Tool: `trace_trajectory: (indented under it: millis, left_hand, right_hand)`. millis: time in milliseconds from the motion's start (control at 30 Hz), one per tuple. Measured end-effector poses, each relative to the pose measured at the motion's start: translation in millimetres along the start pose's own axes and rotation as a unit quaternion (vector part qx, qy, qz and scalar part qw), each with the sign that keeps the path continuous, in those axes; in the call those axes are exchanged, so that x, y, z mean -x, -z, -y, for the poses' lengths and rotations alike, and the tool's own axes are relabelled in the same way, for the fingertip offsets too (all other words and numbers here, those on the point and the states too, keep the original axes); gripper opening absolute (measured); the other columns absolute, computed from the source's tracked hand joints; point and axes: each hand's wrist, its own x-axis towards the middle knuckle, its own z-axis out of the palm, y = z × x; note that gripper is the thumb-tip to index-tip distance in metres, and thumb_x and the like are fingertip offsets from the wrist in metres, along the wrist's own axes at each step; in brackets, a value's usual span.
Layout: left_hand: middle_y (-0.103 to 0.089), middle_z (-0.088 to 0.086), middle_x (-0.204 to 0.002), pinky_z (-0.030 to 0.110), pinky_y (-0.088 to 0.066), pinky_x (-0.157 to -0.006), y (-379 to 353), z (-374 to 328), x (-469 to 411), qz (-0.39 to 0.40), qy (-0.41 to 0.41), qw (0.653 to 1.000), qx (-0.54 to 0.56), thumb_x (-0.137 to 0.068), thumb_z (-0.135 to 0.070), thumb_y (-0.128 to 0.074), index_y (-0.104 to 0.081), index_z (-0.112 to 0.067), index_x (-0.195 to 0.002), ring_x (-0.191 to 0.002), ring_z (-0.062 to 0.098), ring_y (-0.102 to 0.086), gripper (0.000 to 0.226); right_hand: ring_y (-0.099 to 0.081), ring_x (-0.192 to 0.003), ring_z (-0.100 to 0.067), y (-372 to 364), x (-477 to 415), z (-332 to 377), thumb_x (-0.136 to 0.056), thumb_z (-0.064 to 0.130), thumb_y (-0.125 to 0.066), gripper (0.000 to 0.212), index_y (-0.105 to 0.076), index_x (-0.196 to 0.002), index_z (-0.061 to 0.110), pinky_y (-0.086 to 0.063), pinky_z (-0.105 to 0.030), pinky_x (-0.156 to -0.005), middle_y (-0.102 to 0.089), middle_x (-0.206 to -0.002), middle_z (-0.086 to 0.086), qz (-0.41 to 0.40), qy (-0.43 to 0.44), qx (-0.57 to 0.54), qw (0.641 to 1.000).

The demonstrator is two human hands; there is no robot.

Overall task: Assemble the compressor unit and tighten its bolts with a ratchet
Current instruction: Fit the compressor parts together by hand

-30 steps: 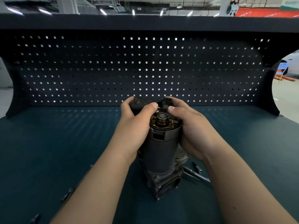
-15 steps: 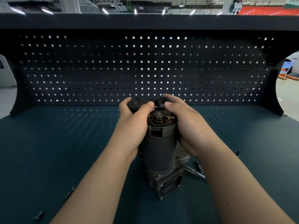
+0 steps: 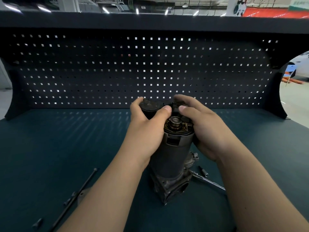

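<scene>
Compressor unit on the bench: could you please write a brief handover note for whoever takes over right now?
Left hand and right hand: both grip the black end cap, held at the far edge of the motor's open top.
Compressor unit: upright on the bench mat, brush end uncovered.
Ratchet lies right of the base, a socket beside it; a long bolt lies to the left.
Done: motor housing sits on the base.
Left: seat the cap, fit the bolts, tighten with the ratchet.
</scene>
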Motion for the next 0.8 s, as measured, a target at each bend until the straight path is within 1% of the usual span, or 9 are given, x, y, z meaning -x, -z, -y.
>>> trace_trajectory:
  millis: [100, 167, 233, 367, 467, 600, 633, 700, 800]
  left_hand:
    - [-0.059, -0.021, -0.115, 0.024, -0.046, -0.074, 0, -1, 2, -0.002, 0.000, 1.000, 0.004, -0.066, -0.059, -0.066, -0.032, -0.056, -0.128, -0.100, 0.001, -0.061, 0.071]
    - [-0.060, -0.022, -0.114, 0.023, -0.046, -0.073, 0, -1, 4, -0.001, 0.000, 1.000, 0.005, -0.063, -0.061, -0.065, -0.032, -0.057, -0.126, -0.098, -0.001, -0.061, 0.072]
    - [-0.061, -0.021, -0.112, 0.023, -0.046, -0.073, -1, -1, 5, 0.004, 0.001, 1.000, 0.004, -0.064, -0.059, -0.066, -0.033, -0.056, -0.126, -0.097, -0.001, -0.061, 0.071]
    - [-0.062, -0.013, -0.114, 0.026, -0.049, -0.074, -4, -1, 0, -0.002, 0.006, 1.000, 0.024, -0.068, -0.047, -0.067, -0.035, -0.050, -0.130, -0.099, 0.007, -0.064, 0.070]
    - [-0.062, -0.011, -0.113, 0.030, -0.050, -0.075, -4, -2, 1, -0.009, 0.010, 1.000, 0.022, -0.070, -0.043, -0.068, -0.036, -0.048, -0.130, -0.099, 0.011, -0.064, 0.069]
    - [-0.062, -0.011, -0.111, 0.028, -0.049, -0.071, -3, -3, 2, -0.015, 0.010, 0.999, 0.027, -0.079, -0.036, -0.069, -0.035, -0.048, -0.130, -0.096, 0.009, -0.065, 0.063]
    - [-0.062, -0.011, -0.112, 0.028, -0.049, -0.072, -2, -4, 3, -0.014, 0.008, 1.000, 0.024, -0.078, -0.038, -0.069, -0.035, -0.048, -0.131, -0.096, 0.009, -0.065, 0.064]
    - [-0.062, -0.013, -0.113, 0.029, -0.050, -0.075, -2, -5, 8, -0.010, 0.005, 1.000, 0.015, -0.071, -0.045, -0.069, -0.034, -0.050, -0.131, -0.098, 0.009, -0.064, 0.070]
    - [-0.059, -0.015, -0.117, 0.028, -0.049, -0.076, -1, -6, 12, -0.010, 0.008, 1.000, 0.013, -0.063, -0.053, -0.067, -0.032, -0.053, -0.132, -0.101, 0.007, -0.062, 0.077]
  right_hand:
    - [-0.070, -0.094, -0.016, -2, 2, -2, -0.085, 0.025, -0.058, 0.028, -0.066, -0.112, 0.023, -0.054, -0.029, -0.078, -0.074, -0.102, -0.001, 0.013, -0.002, -0.066, 0.998]
    - [-0.070, -0.091, -0.013, 1, 2, -1, -0.093, 0.017, -0.055, 0.023, -0.065, -0.113, 0.022, -0.053, -0.026, -0.074, -0.074, -0.101, -0.001, 0.014, 0.002, -0.068, 0.998]
    - [-0.070, -0.092, -0.013, 3, 2, 0, -0.096, 0.015, -0.053, 0.023, -0.064, -0.114, 0.023, -0.052, -0.027, -0.077, -0.074, -0.103, -0.001, 0.015, 0.006, -0.057, 0.998]
    - [-0.070, -0.095, -0.015, 6, 1, 1, -0.097, 0.016, -0.052, 0.024, -0.062, -0.117, 0.024, -0.052, -0.028, -0.077, -0.074, -0.104, 0.000, 0.024, -0.001, -0.038, 0.999]
    - [-0.070, -0.095, -0.016, 6, 1, 2, -0.096, 0.020, -0.053, 0.025, -0.062, -0.119, 0.025, -0.051, -0.032, -0.077, -0.073, -0.105, 0.000, 0.023, -0.010, -0.015, 1.000]
    - [-0.069, -0.100, -0.020, 5, 3, 3, -0.082, 0.031, -0.057, 0.037, -0.063, -0.118, 0.027, -0.053, -0.038, -0.083, -0.073, -0.107, 0.000, 0.023, -0.007, -0.009, 1.000]
    - [-0.069, -0.100, -0.020, 5, 4, 5, -0.080, 0.031, -0.057, 0.039, -0.063, -0.118, 0.027, -0.053, -0.039, -0.085, -0.073, -0.107, 0.000, 0.025, -0.006, -0.003, 1.000]
    - [-0.069, -0.099, -0.019, 6, 5, 9, -0.085, 0.028, -0.056, 0.032, -0.063, -0.116, 0.028, -0.053, -0.040, -0.086, -0.073, -0.105, 0.001, 0.039, -0.002, 0.017, 0.999]
    - [-0.069, -0.097, -0.014, 8, 8, 14, -0.091, 0.023, -0.055, 0.023, -0.064, -0.111, 0.030, -0.051, -0.034, -0.080, -0.074, -0.104, 0.004, 0.066, -0.008, 0.021, 0.998]
